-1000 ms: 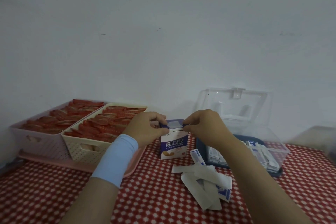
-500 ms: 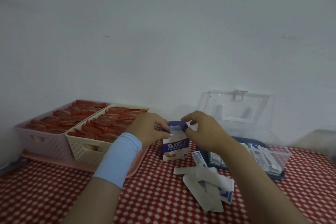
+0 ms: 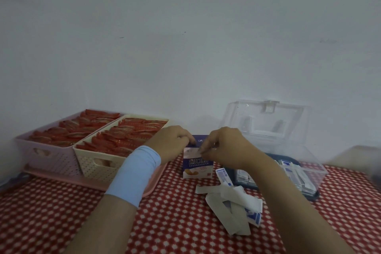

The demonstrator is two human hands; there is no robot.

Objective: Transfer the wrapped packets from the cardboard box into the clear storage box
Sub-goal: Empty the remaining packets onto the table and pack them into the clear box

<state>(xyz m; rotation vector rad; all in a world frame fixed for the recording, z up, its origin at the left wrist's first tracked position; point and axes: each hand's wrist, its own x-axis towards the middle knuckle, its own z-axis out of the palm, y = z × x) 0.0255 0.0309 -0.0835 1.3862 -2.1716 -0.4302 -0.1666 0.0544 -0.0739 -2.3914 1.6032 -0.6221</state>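
Now, with our left hand point(image 3: 173, 144) and right hand point(image 3: 224, 146) pinching the top of the cardboard box point(image 3: 198, 169), upright by the table's point(image 3: 165, 222) back edge beside the clear storage box point(image 3: 316, 172), we should steady it while opening.

Dim, flat indoor light with a cool grey-blue cast and soft focus throughout.

The plain pale wall point(image 3: 185, 27) was evenly lit across its middle and darkened toward the upper corners. Shadows were soft: a faint one lay on the wall behind the raised clear plastic lid point(image 3: 266, 121), which carried a few small pale glints. Print on the small purple-and-white cardboard box point(image 3: 198, 168) looked fuzzy, and the left hand point(image 3: 173, 142) and right hand point(image 3: 224, 146) at its top had slightly smeared outlines. The red-and-white dotted tablecloth point(image 3: 175, 222) bowed near the frame's edges, and a grey shape point(image 3: 362, 156) at the right edge was blurred beyond telling.
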